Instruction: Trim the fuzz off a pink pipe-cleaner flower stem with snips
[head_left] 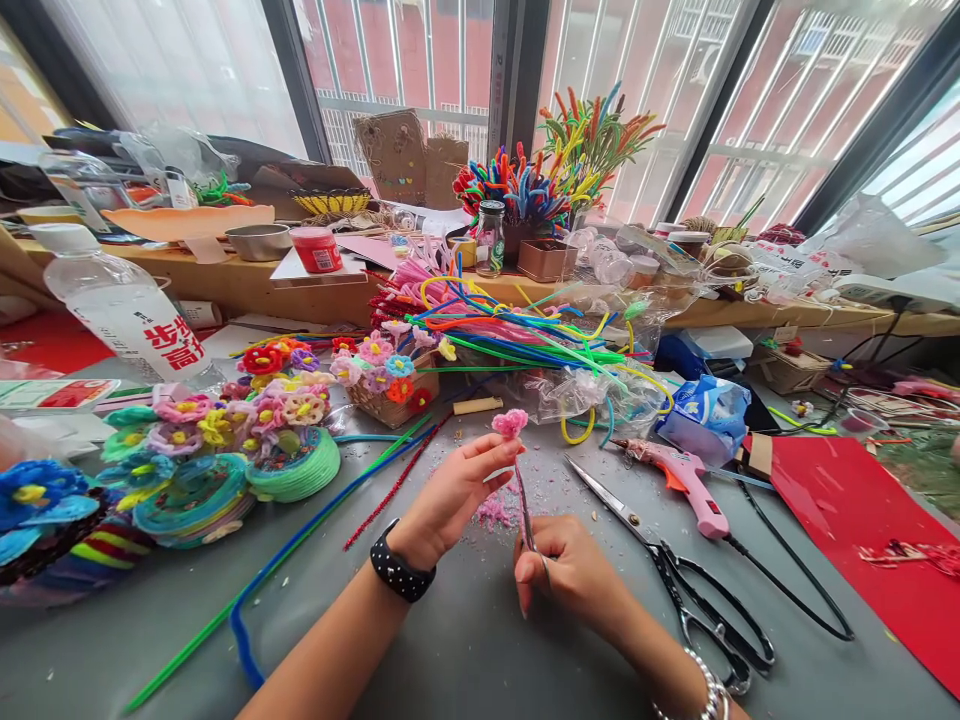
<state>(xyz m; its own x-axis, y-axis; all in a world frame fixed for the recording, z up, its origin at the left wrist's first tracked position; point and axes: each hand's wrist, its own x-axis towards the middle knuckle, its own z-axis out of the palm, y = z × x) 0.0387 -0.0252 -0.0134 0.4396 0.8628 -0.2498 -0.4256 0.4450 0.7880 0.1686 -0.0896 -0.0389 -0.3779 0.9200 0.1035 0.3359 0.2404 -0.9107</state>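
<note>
A small pink fuzzy pipe-cleaner piece [510, 423] is pinched between the fingertips of my left hand [450, 490], which wears a black dotted wristband. My right hand [562, 565] grips a slim pair of scissors [524, 505]; its fingers hide most of the handles. The blades point up, their tips close under the pink piece; whether they touch it I cannot tell. Below and behind them lies a scatter of pink fuzz clippings [493, 508] on the grey table [450, 650].
Large black-handled scissors [645, 530] and a pink glue gun [686, 480] with its cord lie to the right, near a red sheet [862, 540]. Pipe-cleaner flowers [217, 425] crowd the left. A pile of loose pipe cleaners [517, 335] lies behind, and a plastic bottle [124, 305] stands left.
</note>
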